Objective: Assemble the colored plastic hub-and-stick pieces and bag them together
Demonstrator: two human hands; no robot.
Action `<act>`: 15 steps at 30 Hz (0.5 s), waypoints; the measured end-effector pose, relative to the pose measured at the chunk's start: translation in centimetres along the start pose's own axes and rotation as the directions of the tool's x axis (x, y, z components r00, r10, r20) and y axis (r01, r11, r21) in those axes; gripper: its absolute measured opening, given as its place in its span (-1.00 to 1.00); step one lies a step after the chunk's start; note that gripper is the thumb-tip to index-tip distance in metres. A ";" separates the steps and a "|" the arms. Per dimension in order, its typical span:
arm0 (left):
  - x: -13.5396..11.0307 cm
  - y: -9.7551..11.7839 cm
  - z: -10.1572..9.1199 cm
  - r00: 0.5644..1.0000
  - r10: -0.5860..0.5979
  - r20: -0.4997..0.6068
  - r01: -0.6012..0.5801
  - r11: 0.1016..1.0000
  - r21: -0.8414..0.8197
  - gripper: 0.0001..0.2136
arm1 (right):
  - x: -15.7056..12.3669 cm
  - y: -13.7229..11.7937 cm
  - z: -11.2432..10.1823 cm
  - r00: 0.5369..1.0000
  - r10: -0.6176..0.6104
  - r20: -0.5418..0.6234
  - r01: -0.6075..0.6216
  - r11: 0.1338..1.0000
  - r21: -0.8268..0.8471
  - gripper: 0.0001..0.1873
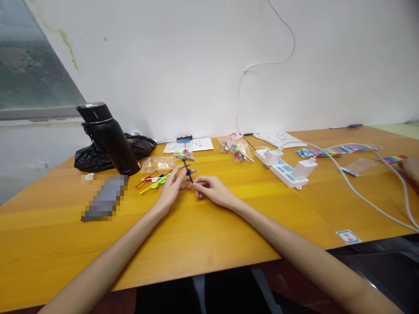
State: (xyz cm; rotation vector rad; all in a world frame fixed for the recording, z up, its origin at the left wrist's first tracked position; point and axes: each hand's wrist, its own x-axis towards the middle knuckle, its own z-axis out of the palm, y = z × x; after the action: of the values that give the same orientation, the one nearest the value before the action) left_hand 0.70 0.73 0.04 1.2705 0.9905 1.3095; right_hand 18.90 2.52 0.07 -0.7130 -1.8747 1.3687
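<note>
Both my hands meet near the middle of the table around a thin black plastic stick (191,178) with a small round piece partway along it. My left hand (175,185) pinches it by the round piece. The fingertips of my right hand (212,190) close on its lower end. To the left of my left hand lie similar coloured plastic sticks with round discs (153,182), in red, white, yellow and blue. Behind them rests a flat clear plastic bag (157,164). A small bag with coloured pieces (183,154) is just beyond my hands. What the black stick exactly is, I cannot tell.
A black bottle (111,139) stands at the left by a black plastic bag (142,145) and a blurred-out flat object (106,197). A white power strip (283,169) with cables lies right of my hands. Another person's hand (410,171) shows at the right edge.
</note>
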 end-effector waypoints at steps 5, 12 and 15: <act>-0.1 -0.1 0.0 0.998 -0.050 -0.023 0.050 0.999 0.017 -0.62 | 0.7 -0.5 -1.6 0.946 -0.045 -0.320 0.056 0.998 0.026 -0.56; -0.2 -0.2 0.0 1.000 -0.007 0.011 0.006 0.997 0.083 -0.65 | 0.4 -0.9 -1.5 0.953 -0.040 -0.301 0.037 0.999 -0.015 -0.57; -0.2 -0.2 0.1 0.999 0.034 0.001 -0.034 0.996 0.087 -0.65 | 0.1 -1.0 -0.6 0.973 -0.056 -0.222 0.042 0.997 -0.067 -0.63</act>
State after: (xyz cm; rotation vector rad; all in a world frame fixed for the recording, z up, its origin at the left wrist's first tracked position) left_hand 0.82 0.54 -0.18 1.3584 1.0402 1.3044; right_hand 19.31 2.65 1.19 -0.8115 -1.7502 1.1522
